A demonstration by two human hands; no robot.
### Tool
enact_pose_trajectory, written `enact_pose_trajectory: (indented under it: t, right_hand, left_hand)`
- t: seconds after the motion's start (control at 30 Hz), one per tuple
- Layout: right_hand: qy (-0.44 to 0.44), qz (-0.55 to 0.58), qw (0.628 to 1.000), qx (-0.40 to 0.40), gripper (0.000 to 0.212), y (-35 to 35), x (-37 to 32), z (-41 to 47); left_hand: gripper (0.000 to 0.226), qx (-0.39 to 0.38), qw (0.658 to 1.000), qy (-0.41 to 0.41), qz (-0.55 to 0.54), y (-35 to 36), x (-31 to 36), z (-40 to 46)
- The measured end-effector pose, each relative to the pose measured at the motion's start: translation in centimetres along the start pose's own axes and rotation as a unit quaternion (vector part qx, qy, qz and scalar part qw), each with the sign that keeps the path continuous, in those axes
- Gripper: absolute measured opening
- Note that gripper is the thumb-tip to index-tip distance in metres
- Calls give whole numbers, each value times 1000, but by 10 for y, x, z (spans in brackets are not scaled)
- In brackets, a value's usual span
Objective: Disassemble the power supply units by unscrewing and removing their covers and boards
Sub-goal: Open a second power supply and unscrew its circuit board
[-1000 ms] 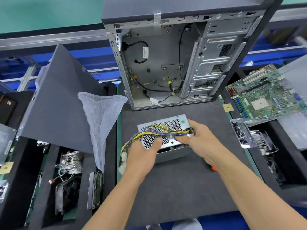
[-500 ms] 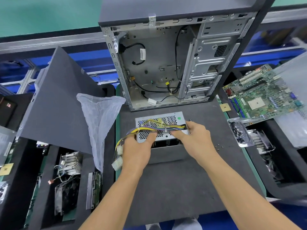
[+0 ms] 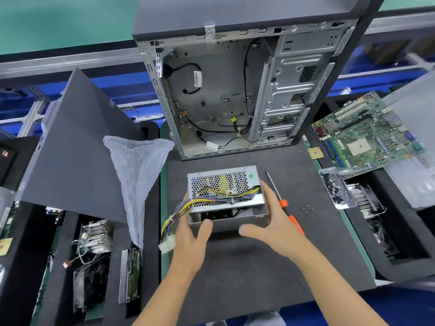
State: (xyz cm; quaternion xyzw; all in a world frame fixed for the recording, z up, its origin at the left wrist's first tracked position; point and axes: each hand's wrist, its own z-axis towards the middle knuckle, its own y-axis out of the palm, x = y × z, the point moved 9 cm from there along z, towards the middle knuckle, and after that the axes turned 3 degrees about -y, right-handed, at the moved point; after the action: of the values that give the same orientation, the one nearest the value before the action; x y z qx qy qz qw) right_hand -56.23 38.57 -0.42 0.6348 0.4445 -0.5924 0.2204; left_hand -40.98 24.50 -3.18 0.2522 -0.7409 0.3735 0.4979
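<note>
Cover coming off the PSU at centre frame

The PSU point(image 3: 226, 196) sits on the dark bench point(image 3: 247, 267) in the middle of the frame, just below the gutted case point(image 3: 235, 90). Its perforated cover point(image 3: 221, 184) stands raised at the near edge, with a dark gap showing the insides beneath, so the step in hand looks like lifting the cover away. The left hand point(image 3: 190, 243) grips the lower left corner, thumb curled onto the front wall, beside the wire bundle point(image 3: 174, 220) that trails off to the lower left. The right hand point(image 3: 270, 222) cups the right side with its fingers point(image 3: 264, 191) spread and straight, thumb out in front. The screwdriver point(image 3: 286, 205) lies just right of that hand, with loose screws point(image 3: 307, 208) further right. The next move likely calls for freeing the cover without snagging the wires, then reaching for the screwdriver to release the board.
</note>
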Motion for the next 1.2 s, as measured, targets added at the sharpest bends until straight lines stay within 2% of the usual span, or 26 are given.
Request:
enact_pose_trajectory:
  t: [0.1, 0.2, 0.33, 0.4, 0.5, 0.57, 0.6, 0.67, 0.7, 0.8, 0.9, 0.97, 1.03, 1.2]
  right_hand:
    - [-17, -84, 996, 29, 116, -2, 9, 2]
    - [-2, -57, 998, 27, 108, -1, 24, 11]
    - [23, -20, 999, 42, 95, -2, 38, 16]
    - [29, -14, 998, 49, 91, -4, 40, 17]
    - [41, 1, 998, 47, 92, -6, 39, 23]
    - [43, 23, 998, 45, 85, -7, 36, 29]
    - [43, 30, 998, 44, 81, -8, 33, 31]
    - [41, 48, 997, 49, 73, -11, 25, 37]
    - [42, 59, 996, 55, 68, -13, 21, 41]
    - [74, 43, 993, 81, 57, -20, 10, 50]
    - [156, -34, 983, 91, 67, -21, 9, 57]
    - [225, -101, 966, 83, 87, -20, 17, 59]
    - [266, -151, 949, 71, 98, -19, 25, 60]
    - [267, -158, 947, 84, 92, -17, 27, 64]
  left_hand:
    - [78, -12, 1000, -24, 10, 2, -16, 6]
    - [70, -6, 998, -58, 23, 2, -28, 10]
    - [99, -6, 997, -52, 55, 7, -24, 13]
    - [106, 4, 998, -50, 49, 7, -24, 14]
    - [97, 5, 998, -64, 4, 11, -19, 19]
    - [91, 16, 998, -59, -15, 10, -9, 25]
    - [83, 20, 998, -60, -8, 8, -4, 27]
    - [54, 25, 997, -73, 16, 6, 9, 33]
    - [49, 29, 996, -80, 27, 4, 14, 36]
    - [77, 23, 993, -98, 59, -1, 26, 48]
    - [109, -7, 975, -156, 158, -3, 23, 60]
    - [102, -18, 960, -177, 215, -3, 16, 63]
    - [87, -18, 957, -171, 235, -3, 15, 65]
    - [83, -21, 955, -191, 226, -4, 12, 68]
